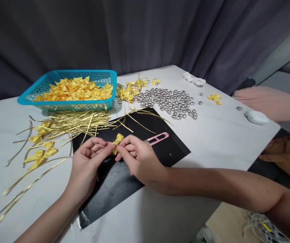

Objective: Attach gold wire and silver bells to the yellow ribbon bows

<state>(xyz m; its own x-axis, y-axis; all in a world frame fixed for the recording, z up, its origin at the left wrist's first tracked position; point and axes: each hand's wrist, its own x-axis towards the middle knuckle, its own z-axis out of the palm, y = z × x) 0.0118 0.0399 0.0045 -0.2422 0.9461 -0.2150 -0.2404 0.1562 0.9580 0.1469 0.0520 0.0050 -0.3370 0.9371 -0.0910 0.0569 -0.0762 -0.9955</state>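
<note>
Between my two hands, over the black sheet (114, 189), is a small yellow ribbon bow (119, 137). My left hand (90, 158) pinches its left side with thumb and index finger. From the right, the fingertips of my right hand (137, 155) close on the lower part of the same bow. Fingers partly cover the bow, and I cannot make out whether a cord runs through it. Pink thread snips (158, 138) lie on the sheet just beyond my right hand. Behind my left hand spreads a pile of gold cords (76, 122).
A blue basket (66, 105) full of yellow bows stands at the back left. Silver beads (168, 99) lie scattered right of it, beside several yellow bows (132, 91). A white dish (256, 117) sits near the right table edge; crumpled white tissue (194, 79) lies at the back.
</note>
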